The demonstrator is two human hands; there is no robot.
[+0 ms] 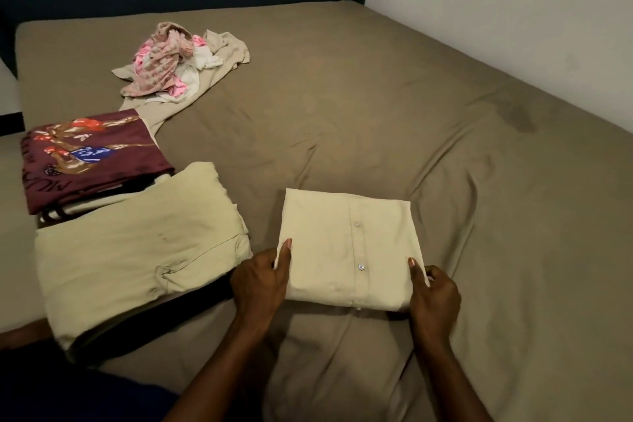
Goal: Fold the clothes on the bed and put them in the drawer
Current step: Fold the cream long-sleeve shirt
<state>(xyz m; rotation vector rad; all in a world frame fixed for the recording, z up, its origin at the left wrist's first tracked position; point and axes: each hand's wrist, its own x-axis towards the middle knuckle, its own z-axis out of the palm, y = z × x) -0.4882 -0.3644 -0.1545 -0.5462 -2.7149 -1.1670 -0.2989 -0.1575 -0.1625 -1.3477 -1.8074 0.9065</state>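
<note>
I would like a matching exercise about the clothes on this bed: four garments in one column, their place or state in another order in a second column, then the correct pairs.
1. cream button shirt
2. maroon printed shirt
3. pale green trousers
4. pink and white pile

A. unfolded, near the headboard
B. folded, gripped by both hands
C. folded, nearest the bed's left front edge
D. folded, on a stack behind the trousers

Pairs: 1-B, 2-D, 3-C, 4-A
</note>
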